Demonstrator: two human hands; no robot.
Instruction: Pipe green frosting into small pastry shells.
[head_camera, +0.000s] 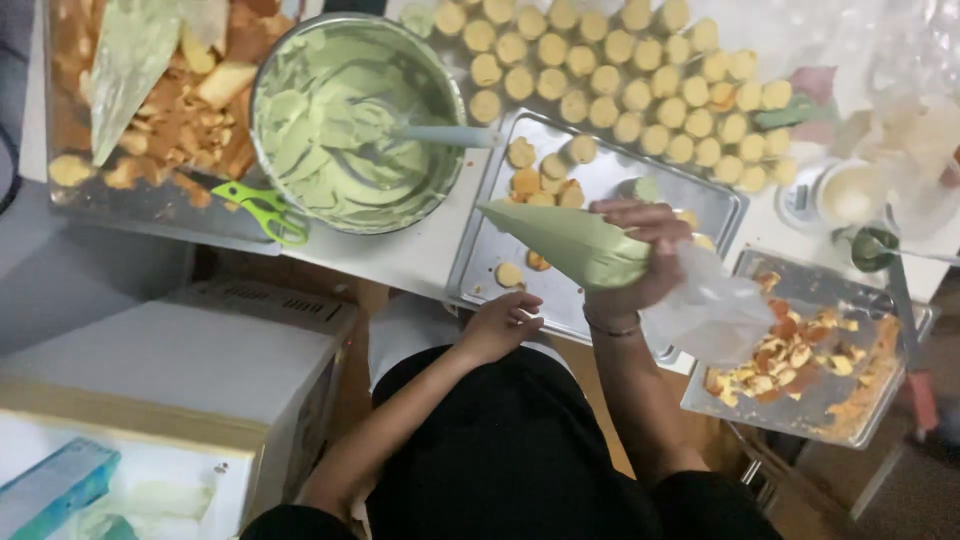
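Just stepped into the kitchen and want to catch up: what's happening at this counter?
A person is working with a piping bag of pale green cream, gripped in the right hand over a metal tray with a few small round pastries. The left hand rests empty at the tray's near edge. A steel bowl of the same cream, a spatula in it, stands beside rows of more pastries. Green scissors lie near the bowl.

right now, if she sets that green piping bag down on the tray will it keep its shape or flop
Probably flop. The piping bag is thin clear plastic, and its empty tail hangs crumpled beyond the right hand. The filled cone looks soft, so it would likely sag flat and may ooze cream from the tip onto the tray.
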